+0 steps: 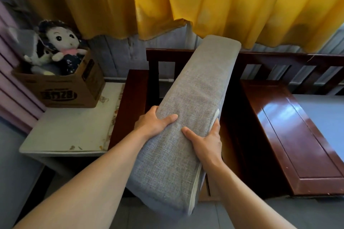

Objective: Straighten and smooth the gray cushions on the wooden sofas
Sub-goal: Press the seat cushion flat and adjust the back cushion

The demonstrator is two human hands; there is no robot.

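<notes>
Right now we hold the long gray woven-fabric cushion [178, 117] on its edge between both hands, its narrow side turned up toward us and its far end tipped up over the back rail of the dark red-brown wooden sofa [260, 59]. Our left hand [152, 122] wraps the cushion's left face, thumb lying across the top and fingers hidden behind the fabric. Our right hand [206, 141] clamps the opposite face beside the pale piped seam, thumb also on top. So both hands are closed on the same cushion, near each other, with only its thickness between them. We judge that gripping it on edge like this lets us lift it clear of the seat, square it and then lay it flat; the grip sits near the middle of its length, probably so that neither end droops.

Below our right hand the sofa seat shows bare, so the cushion is not resting in its place yet. Beyond our right hand runs a glossy wooden armrest panel [297, 132], and past that a strip of another gray seat cushion [323, 115]. Beyond our left hand stands a worn white side table [74, 132] carrying a brown cardboard box [74, 89] that holds a cloth doll [63, 42]. Above the hands hangs a yellow curtain [223, 5].
</notes>
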